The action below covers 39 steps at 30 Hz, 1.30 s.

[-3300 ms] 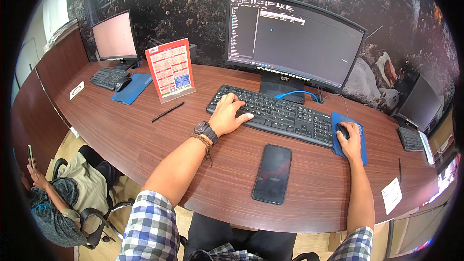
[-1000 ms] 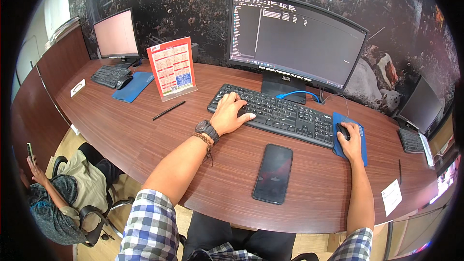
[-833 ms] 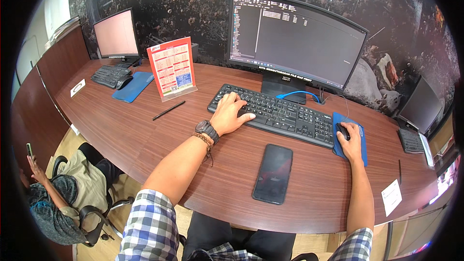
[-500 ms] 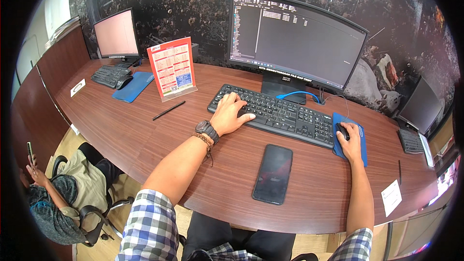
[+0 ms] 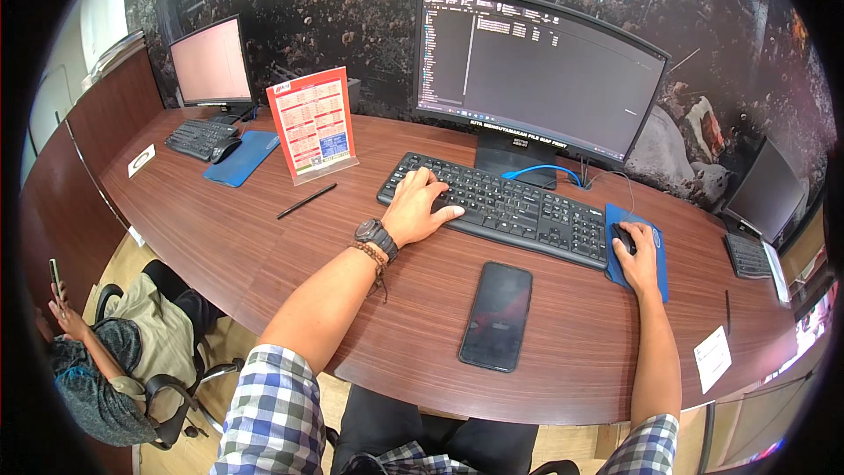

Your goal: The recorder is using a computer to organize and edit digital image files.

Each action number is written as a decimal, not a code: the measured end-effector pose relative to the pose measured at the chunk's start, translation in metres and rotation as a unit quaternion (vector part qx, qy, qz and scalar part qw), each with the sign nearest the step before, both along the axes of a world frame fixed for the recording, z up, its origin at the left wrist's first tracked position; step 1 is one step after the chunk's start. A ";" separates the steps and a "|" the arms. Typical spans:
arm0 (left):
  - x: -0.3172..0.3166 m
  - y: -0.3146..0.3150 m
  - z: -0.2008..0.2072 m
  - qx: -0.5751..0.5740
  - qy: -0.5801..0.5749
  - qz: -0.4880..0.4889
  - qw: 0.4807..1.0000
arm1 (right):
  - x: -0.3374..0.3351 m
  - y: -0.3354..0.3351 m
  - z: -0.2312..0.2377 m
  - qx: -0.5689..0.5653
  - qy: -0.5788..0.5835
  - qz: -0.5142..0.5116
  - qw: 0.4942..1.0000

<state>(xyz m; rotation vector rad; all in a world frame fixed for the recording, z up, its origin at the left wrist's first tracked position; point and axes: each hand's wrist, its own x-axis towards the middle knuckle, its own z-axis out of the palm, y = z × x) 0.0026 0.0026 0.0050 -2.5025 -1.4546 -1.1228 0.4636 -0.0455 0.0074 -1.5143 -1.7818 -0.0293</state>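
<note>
Resting left hand (image 5: 413, 210) on left end of keyboard (image 5: 527, 211), with loosely curled, half-open grip, holding nothing. Cupping right hand (image 5: 641, 262) around mouse (image 5: 624, 239) on blue mat (image 5: 661, 278), just beside keyboard's right end (seeing too little under the hand to judge firmness). Sitting before lit monitor (image 5: 545, 70), with phone (image 5: 497, 317) lying flat on desk (image 5: 272, 251) this side of keyboard, and pen (image 5: 307, 200) farther left.

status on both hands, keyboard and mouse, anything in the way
Left hand on keyboard, left part. Right hand on mouse, over blue mat. Phone between forearms, apart from both hands, not in the way.
</note>
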 end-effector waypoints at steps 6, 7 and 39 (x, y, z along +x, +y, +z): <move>0.000 -0.002 0.002 -0.005 0.002 0.001 1.000 | -0.001 -0.001 0.000 0.004 -0.005 0.000 1.000; 0.001 -0.003 0.002 -0.007 0.001 0.002 1.000 | 0.000 -0.001 0.000 0.005 -0.005 0.000 1.000; 0.012 -0.016 0.011 0.009 0.060 0.121 0.991 | 0.003 0.000 -0.001 0.011 -0.015 -0.035 0.999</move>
